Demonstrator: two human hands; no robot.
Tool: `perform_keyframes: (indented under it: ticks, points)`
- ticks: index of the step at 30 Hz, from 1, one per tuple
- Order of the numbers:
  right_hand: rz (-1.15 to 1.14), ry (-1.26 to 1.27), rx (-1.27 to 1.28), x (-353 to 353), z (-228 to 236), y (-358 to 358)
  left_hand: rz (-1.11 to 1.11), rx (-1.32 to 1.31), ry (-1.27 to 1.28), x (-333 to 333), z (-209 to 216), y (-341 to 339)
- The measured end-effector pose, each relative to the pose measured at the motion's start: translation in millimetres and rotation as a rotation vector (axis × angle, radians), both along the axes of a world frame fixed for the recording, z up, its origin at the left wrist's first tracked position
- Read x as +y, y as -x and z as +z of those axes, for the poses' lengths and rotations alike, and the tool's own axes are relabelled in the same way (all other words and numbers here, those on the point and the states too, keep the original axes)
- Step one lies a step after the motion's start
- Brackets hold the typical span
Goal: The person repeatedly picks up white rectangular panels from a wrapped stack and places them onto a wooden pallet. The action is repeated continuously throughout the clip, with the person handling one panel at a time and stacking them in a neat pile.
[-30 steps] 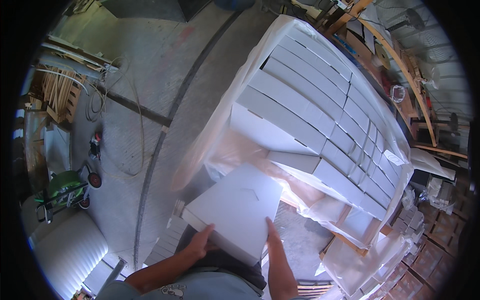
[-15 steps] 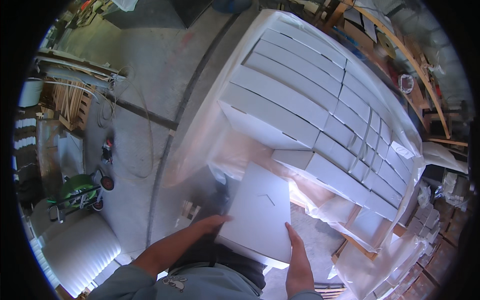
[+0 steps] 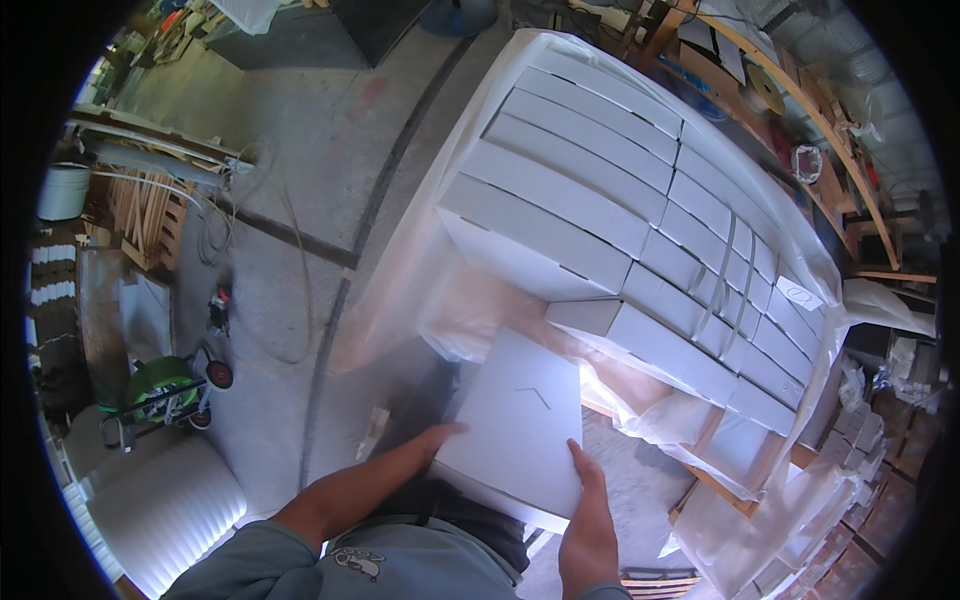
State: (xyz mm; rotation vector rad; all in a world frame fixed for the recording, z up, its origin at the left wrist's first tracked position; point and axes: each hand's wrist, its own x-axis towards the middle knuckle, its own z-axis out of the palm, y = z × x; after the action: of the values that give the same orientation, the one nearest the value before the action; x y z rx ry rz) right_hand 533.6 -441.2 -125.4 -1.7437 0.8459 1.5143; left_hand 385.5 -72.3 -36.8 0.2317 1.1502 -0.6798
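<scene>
Shifted rightward and turned slightly anticlockwise since a second ago: white box (image 3: 515,420), with left hand (image 3: 440,437) moved from its near edge to its left side. Points its far end away from the torso (image 3: 435,558), toward the film-wrapped stack (image 3: 570,190) of similar boxes, long axis running the same way, leaning a little right. Shows a thin bent line on top, chevron-like. On the stack's right part, white label (image 3: 799,293) with an oval mark, print too small to read. On the shirt front, small cartoon print (image 3: 357,563). Held up before the torso, above concrete floor (image 3: 265,400). Gripped between left hand and right hand (image 3: 585,465), spread as wide apart as the box, fingers mostly hidden beneath.
</scene>
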Motion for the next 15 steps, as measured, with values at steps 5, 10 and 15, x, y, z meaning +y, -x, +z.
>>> perform_keyframes:
  ticks: [5,10,15]
  points:
    - [0.042,0.005,-0.069,38,26,6,0.040,-0.051,0.043,47,14,3]
    - [0.097,-0.004,-0.093,78,45,8,-0.036,-0.023,-0.097,76,49,13]
    - [0.155,-0.047,-0.113,118,52,5,0.083,-0.002,-0.125,92,68,41]
